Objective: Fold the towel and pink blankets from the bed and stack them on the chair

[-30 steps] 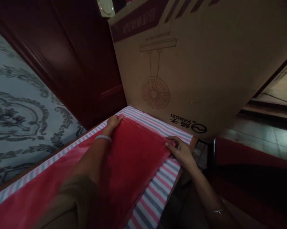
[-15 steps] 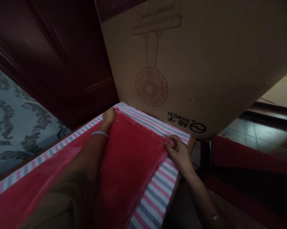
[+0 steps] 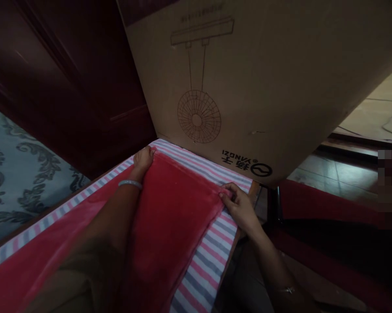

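A plush red blanket [image 3: 172, 208] lies spread over a pink, grey and white striped sheet [image 3: 205, 256]. My left hand [image 3: 143, 160] is closed on the blanket's far left corner, close to the corner of the sheet. With fingers pinched, my right hand [image 3: 239, 206] grips the blanket's far right corner near the sheet's right edge. The blanket's far edge runs fairly straight between the two hands. My left forearm and sleeve hide part of the blanket's middle.
A big cardboard box [image 3: 280, 87] printed with a fan stands right behind the sheet's far edge. Dark red panelling [image 3: 85, 78] rises at the left, beside patterned wallpaper [image 3: 29, 182]. At the right are a red and black piece of furniture [image 3: 319, 204] and a tiled floor [image 3: 329, 171].
The view has shifted slightly, so the scene sits a little further left. Both hands keep their hold on the blanket's corners, which look nearly unmoved on the sheet.
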Tool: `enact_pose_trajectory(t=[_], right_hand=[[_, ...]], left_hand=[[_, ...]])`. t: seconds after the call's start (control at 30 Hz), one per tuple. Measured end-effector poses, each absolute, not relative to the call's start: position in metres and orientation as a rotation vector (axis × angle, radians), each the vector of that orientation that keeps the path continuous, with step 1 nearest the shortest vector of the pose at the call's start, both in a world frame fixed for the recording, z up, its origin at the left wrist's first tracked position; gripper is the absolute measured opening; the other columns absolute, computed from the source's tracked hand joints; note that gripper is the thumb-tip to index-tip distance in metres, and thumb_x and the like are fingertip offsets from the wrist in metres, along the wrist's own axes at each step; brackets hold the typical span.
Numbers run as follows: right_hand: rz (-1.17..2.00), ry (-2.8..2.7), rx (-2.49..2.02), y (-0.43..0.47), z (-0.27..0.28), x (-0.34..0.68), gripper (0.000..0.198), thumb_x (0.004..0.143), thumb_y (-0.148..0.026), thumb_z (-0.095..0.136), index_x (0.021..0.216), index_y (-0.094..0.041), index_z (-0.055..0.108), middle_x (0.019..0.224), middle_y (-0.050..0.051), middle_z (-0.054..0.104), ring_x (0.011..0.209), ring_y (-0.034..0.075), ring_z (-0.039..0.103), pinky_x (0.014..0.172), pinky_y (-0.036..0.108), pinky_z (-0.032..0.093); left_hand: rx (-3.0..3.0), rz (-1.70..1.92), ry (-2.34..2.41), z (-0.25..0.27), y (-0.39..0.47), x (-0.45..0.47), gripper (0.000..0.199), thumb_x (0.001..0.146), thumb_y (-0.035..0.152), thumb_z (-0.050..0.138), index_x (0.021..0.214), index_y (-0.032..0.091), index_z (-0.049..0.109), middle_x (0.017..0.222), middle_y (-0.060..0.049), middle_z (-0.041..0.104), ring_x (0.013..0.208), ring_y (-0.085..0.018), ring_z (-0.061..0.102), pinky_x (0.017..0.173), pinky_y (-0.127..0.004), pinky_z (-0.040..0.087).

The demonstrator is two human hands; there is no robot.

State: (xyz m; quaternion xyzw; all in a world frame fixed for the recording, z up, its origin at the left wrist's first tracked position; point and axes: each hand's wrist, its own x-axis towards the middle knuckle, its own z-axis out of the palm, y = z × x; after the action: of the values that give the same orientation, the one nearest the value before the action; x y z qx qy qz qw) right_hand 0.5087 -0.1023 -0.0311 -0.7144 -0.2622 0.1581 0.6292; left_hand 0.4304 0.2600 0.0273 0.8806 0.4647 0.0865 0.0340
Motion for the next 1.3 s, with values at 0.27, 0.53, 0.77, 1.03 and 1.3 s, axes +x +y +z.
enact_pose_trajectory(t=[0.27, 0.53, 0.77, 1.03, 1.3], right_hand=[[0.22, -0.546, -1.59, -0.098, -0.019, 0.513, 0.032, 0.074, -0.051, 0.061, 0.085, -0.02, 0.061, 0.062, -0.004, 0.049, 0.053, 0.012, 0.038, 0.049, 0.024, 0.032], [-0.165, -0.487, -1.803, -0.093, -0.034, 0.556, 0.036, 0.076, -0.048, 0.053, 0.094, -0.019, 0.067, 0.075, 0.003, 0.065, 0.064, 0.018, 0.053, 0.064, 0.03, 0.042], [-0.14, -0.547, -1.924, -0.094, -0.049, 0.558, 0.042, 0.079, -0.052, 0.051, 0.1, -0.019, 0.068, 0.079, 0.006, 0.068, 0.069, 0.022, 0.06, 0.067, 0.034, 0.044], [-0.071, -0.48, -2.082, -0.097, -0.036, 0.557, 0.049, 0.072, -0.055, 0.05, 0.098, -0.018, 0.07, 0.071, 0.008, 0.066, 0.063, 0.024, 0.058, 0.059, 0.034, 0.041], [0.023, -0.522, -2.081, -0.105, -0.046, 0.565, 0.049, 0.072, -0.053, 0.048, 0.101, -0.018, 0.067, 0.082, 0.014, 0.067, 0.078, 0.033, 0.063, 0.074, 0.045, 0.047]], left_hand=[[2.675, 0.307, 1.433, 0.056, 0.271, 0.425, 0.027, 0.094, 0.028, 0.05, 0.113, 0.019, 0.067, 0.115, -0.014, 0.072, 0.102, -0.025, 0.067, 0.079, -0.029, 0.048], [2.602, 0.528, 1.419, 0.051, 0.256, 0.488, 0.034, 0.094, 0.021, 0.045, 0.118, 0.023, 0.068, 0.12, -0.013, 0.071, 0.111, -0.028, 0.065, 0.088, -0.035, 0.048], [2.523, 0.385, 1.357, 0.013, 0.278, 0.49, 0.032, 0.094, 0.027, 0.048, 0.119, 0.02, 0.068, 0.125, -0.015, 0.069, 0.117, -0.028, 0.063, 0.094, -0.034, 0.047], [2.384, 0.284, 1.153, 0.034, 0.289, 0.441, 0.038, 0.096, 0.033, 0.043, 0.119, 0.013, 0.065, 0.115, -0.012, 0.073, 0.101, -0.021, 0.068, 0.082, -0.027, 0.052], [2.333, 0.018, 1.206, 0.05, 0.249, 0.273, 0.03, 0.086, 0.043, 0.056, 0.094, 0.018, 0.07, 0.105, -0.006, 0.074, 0.093, -0.021, 0.067, 0.079, -0.026, 0.05]])
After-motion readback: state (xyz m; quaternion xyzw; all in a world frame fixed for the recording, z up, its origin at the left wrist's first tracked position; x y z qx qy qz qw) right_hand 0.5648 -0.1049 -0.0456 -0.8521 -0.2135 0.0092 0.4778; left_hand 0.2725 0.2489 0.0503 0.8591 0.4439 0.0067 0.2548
